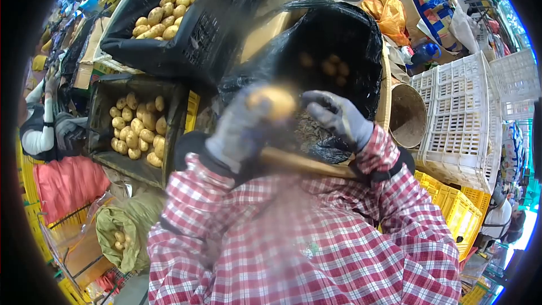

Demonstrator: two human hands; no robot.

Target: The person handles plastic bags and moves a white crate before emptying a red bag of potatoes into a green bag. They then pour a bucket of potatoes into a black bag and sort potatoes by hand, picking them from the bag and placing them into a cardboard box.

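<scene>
My left hand [234, 133], in a grey glove, has its fingers closed round a potato [275, 103]; a blurred patch in the view softens both. To its right my gloved right hand [341, 117] is held with curved fingers apart and nothing in them. Both hands are above a container lined with black plastic [355, 34]. Several potatoes [334, 68] lie deep in it, dim and partly blurred. Dark, crumpled plastic with dirt on it shows below my right hand. Part of a wooden edge [307, 164] runs just in front of my checked sleeves.
To the left stands a dark crate [96, 118] of potatoes; above it is a black-lined crate [197, 39] with more. A green sack [141, 214] holds potatoes at lower left. White plastic crates [454, 124] stand right, beside a round bucket [407, 114]. Other people [42, 118] are at the edges.
</scene>
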